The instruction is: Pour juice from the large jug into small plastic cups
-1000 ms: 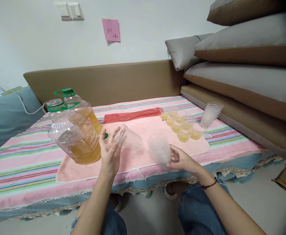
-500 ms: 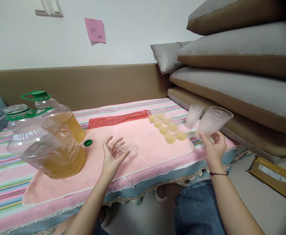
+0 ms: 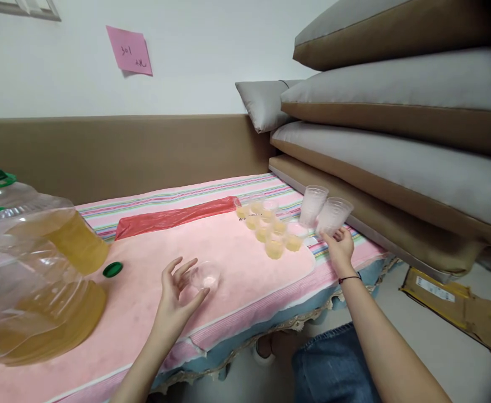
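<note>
The person's right hand (image 3: pixel 340 246) had its grip closed about the lower part of a stack of clear cups (image 3: pixel 334 215), which leaned slightly to the right just beside a second cup stack (image 3: pixel 313 206) at the right end of the pink mat (image 3: pixel 245 291). A dark bracelet (image 3: pixel 349 279) circled that wrist. The left hand (image 3: pixel 181 294) was low over the middle of the mat, fingers and thumb curved and spread about a single clear cup (image 3: pixel 208 276); whether this grip pressed on the cup or only surrounded it, one could not tell. Between the single cup and the stacks stood a cluster of cups with yellow liquid (image 3: pixel 263 233), set close together near the mat's right edge. A strip of red plastic (image 3: pixel 178 217) lay along the mat's far edge, ending by the cluster. Well to the left, a large near bottle (image 3: pixel 43 324) held amber liquid, with a far bottle (image 3: pixel 77 238) of similar liquid behind it and a green cap (image 3: pixel 113 270) lying on the mat to their right. Striped cloth (image 3: pixel 178 193) showed beyond the mat, and large cushions (image 3: pixel 396 84) were piled at the right.
</note>
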A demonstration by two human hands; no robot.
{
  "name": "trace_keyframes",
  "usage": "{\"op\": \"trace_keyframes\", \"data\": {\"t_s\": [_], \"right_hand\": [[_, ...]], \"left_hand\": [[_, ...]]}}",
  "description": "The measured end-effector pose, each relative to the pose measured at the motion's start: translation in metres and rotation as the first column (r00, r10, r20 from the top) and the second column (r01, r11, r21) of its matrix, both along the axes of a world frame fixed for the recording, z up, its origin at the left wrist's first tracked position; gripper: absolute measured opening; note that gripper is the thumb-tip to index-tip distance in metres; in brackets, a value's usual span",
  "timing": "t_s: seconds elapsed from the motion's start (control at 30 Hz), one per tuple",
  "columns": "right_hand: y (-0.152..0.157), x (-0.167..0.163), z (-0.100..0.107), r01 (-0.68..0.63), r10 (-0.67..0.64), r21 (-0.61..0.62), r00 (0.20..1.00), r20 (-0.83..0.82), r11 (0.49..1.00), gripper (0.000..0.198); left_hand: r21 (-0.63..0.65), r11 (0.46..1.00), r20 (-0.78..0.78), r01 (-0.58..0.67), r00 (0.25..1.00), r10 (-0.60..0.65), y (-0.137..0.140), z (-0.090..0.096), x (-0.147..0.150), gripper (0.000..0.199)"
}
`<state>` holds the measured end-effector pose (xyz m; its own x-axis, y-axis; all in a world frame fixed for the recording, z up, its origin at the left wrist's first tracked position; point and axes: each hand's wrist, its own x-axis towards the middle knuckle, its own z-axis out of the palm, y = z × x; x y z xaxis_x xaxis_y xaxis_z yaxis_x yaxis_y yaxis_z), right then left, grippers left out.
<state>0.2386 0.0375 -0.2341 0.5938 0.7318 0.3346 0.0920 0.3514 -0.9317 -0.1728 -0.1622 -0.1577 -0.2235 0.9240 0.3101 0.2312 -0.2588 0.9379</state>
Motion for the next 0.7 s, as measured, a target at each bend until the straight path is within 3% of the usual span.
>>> {"op": "trace_keyframes", "data": {"t_s": [0.1,0.4,0.53,0.7], "right_hand": [[0.001,0.003,-0.003,-0.009,0.009,0.007,1.0,0.003,1.0,0.034],[-0.016,0.004,0.003,0.017,-0.017,-0.04,1.0,0.001,0.999,0.089],[-0.039,0.005,0.012,0.089,-0.088,-0.041,0.996,0.026,0.995,0.093],[-0.071,-0.006,0.033,0.153,-0.158,0.076,0.985,0.064,0.985,0.099]], "left_hand": [[-0.007,1.0,0.002,0.002,1.0,-0.002,-0.002,0.0,0.0,0.075],[-0.003,1.0,0.0,0.02,1.0,-0.02,-0.006,0.0,0.005,0.078],[0.013,0.999,-0.006,0.033,0.999,-0.033,-0.009,0.001,0.006,0.08],[0.043,0.999,0.033,0.021,0.999,-0.023,-0.013,0.004,0.005,0.084]]}}
